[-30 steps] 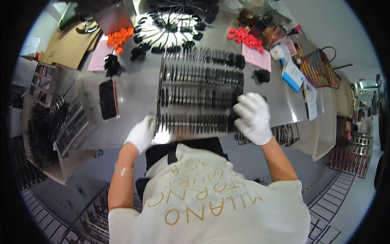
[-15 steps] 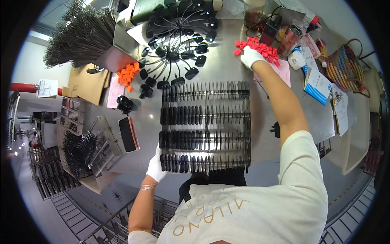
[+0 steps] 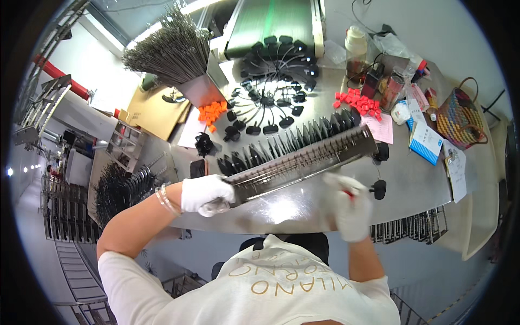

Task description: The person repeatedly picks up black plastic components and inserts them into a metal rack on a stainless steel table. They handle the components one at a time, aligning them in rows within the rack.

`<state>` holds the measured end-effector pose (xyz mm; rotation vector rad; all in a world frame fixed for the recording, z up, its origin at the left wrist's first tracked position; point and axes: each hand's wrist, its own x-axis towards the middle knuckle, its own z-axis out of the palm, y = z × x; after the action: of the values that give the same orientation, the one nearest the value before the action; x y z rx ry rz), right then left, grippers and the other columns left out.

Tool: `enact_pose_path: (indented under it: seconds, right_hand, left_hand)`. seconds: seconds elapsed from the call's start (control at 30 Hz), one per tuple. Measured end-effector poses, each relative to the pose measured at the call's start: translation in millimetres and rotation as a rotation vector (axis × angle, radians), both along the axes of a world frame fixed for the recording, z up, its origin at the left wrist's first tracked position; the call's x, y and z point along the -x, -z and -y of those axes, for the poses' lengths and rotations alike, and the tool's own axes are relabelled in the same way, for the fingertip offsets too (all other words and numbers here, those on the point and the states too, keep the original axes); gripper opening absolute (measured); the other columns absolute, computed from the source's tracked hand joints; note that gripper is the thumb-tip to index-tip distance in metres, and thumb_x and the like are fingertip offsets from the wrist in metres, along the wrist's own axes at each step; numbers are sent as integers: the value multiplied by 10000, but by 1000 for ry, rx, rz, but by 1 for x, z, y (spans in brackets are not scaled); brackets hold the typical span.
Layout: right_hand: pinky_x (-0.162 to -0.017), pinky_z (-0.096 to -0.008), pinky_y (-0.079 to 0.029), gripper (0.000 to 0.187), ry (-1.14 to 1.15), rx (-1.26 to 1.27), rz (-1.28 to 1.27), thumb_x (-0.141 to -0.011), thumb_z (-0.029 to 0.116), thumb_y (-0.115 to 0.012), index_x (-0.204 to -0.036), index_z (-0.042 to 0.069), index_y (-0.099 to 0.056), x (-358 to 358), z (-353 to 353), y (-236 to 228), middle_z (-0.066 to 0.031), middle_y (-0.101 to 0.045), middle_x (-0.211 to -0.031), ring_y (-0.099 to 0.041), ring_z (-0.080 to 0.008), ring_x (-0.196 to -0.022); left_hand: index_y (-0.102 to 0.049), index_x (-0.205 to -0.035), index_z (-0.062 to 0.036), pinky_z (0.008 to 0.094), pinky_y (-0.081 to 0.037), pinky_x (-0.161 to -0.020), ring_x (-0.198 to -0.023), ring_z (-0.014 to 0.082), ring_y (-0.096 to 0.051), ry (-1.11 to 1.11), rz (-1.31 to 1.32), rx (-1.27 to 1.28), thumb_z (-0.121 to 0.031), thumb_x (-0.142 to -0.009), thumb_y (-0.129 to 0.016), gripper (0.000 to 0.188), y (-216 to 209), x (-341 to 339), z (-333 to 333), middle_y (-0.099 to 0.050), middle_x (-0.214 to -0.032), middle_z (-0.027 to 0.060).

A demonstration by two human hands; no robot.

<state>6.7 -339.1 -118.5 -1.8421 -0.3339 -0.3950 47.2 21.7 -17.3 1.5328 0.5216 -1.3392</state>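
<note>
My left hand, in a white glove, grips the left end of a metal rack. The rack is tipped up on its side, its slotted back facing me. Rows of flat black pieces stick out from its far side, partly hidden behind it. In front of the rack's right half is my right hand, also gloved and smeared by motion, with a small red piece at its fingertips. A pile of similar red pieces lies on the table beyond the rack's right end.
Orange pieces lie back left, below a bin of thin metal rods. Black parts on curved stems spread before a green conveyor belt. Bottles, papers and a woven basket fill the right side. A phone lies near my left hand.
The rack has gone from lying flat to tipped up and slanted, held by my left hand. My right hand has come back from the red pile toward me with a red piece.
</note>
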Motion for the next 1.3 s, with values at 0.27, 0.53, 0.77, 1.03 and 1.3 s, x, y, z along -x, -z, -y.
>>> enact_pose_path:
  seconds: [0.27,0.53,0.77,1.03,1.3]
  right_hand:
    - [-1178,-502,-386,291,308,-23,248,-949,144,-644,-1199,-3,-668,-63,-98,74,-164,-739,-1149,-640,-405,-1150]
    - [-1143,-446,-427,401,201,-223,330,-1112,319,-514,-1234,-58,-580,-58,-93,79,-168,-729,-1194,-668,-317,-1161]
    - [-1166,-565,-378,428,256,339,318,-1019,309,-634,-1277,-31,-611,-56,-104,45,-274,-509,-1482,-467,-496,-1371]
    - [-1023,-519,-497,585,202,429,414,-730,245,-839,-1205,-15,-618,18,-31,3,-222,-624,-1264,-601,-437,-1176]
    - [-676,-432,-447,254,930,206,770,-832,192,-796,-757,58,-593,11,72,-122,-122,-582,-775,-562,-346,-714]
  left_hand:
    - [-555,-748,-136,254,-348,-453,-467,95,-431,-263,33,139,-241,-933,-659,236,20,24,33,-502,-611,-36]
    - [-543,-753,-125,271,-417,-434,-477,132,-517,-384,-3,308,-198,-950,-611,221,40,38,26,-571,-647,14]
    - [-540,-747,-93,243,-397,-427,-486,114,-526,-290,118,524,-237,-973,-570,270,50,65,21,-590,-678,39]
    - [-506,-1393,108,234,-355,-356,-391,105,-462,-651,-87,1070,-258,-1041,-440,512,2,88,22,-601,-693,55]
    - [-530,-1499,35,338,-598,-890,-884,241,-788,900,1500,202,-209,-970,-590,586,-188,101,103,-807,-947,115]
